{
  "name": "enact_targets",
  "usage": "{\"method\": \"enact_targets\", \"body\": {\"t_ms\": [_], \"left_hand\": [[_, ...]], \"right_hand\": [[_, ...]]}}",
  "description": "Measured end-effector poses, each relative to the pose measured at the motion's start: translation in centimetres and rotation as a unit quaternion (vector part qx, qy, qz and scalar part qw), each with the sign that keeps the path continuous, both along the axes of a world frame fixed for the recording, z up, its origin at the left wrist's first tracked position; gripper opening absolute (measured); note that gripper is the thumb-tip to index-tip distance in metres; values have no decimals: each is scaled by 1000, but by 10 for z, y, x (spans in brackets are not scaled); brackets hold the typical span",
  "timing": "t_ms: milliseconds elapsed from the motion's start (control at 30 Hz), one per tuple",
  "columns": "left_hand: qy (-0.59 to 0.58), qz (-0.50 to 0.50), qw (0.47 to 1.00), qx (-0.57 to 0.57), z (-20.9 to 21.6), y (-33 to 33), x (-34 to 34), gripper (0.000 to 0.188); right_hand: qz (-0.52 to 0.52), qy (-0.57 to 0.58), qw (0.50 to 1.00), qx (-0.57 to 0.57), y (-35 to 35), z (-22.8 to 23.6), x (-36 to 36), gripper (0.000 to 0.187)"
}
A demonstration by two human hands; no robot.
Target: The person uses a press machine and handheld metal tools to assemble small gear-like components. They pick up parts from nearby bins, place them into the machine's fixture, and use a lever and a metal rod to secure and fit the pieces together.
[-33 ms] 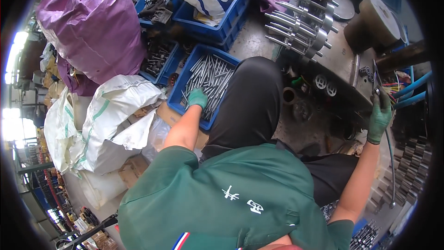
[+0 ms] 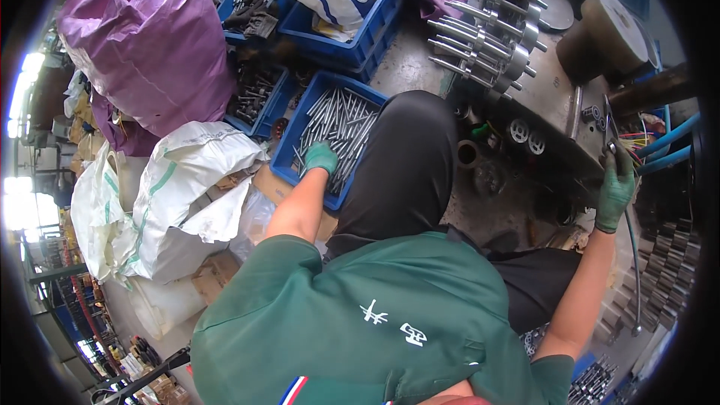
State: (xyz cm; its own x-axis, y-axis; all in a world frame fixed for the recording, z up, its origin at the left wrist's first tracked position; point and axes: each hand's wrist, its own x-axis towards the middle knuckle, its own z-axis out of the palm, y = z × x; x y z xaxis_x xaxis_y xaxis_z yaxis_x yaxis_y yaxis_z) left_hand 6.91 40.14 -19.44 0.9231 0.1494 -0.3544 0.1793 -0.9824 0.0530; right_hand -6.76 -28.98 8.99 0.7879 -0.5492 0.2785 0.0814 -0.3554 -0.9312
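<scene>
My left hand (image 2: 321, 158), in a green glove, rests at the near left of a blue bin (image 2: 282, 151) heaped with slim silver metal rods (image 2: 341, 124). Its fingers look curled down against the rods; what lies inside them is hidden. Out to the far right, my right hand (image 2: 616, 189), also gloved in green, reaches up beside the metal workbench (image 2: 551, 97). Its fingertips close around a small shiny metal piece (image 2: 612, 148), too small to name, close to a bundle of thin coloured wires (image 2: 639, 141).
A rack of flanged metal shafts (image 2: 487, 37) stands on the bench beside a big brown cylinder (image 2: 600, 37). Blue hoses (image 2: 667, 154) run at the right edge. Purple (image 2: 150, 52) and white sacks (image 2: 176, 195) crowd the left. More blue crates (image 2: 360, 49) sit beyond the rod bin.
</scene>
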Motion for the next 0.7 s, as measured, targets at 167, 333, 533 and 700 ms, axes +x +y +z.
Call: {"method": "enact_targets", "body": {"t_ms": [167, 333, 533, 700], "left_hand": [[100, -13, 995, 15, 10, -17, 23, 44], [197, -26, 980, 3, 1, -22, 49, 61], [194, -161, 967, -34, -100, 104, 60, 79], [242, 252, 851, -393, -44, 25, 19, 37]], "right_hand": [[21, -6, 1000, 21, -1, -2, -13, 29], [18, 24, 995, -92, 13, 17, -22, 26], [37, 21, 991, -128, 29, 11, -9, 26], [13, 41, 999, -29, 39, 27, -32, 25]]}}
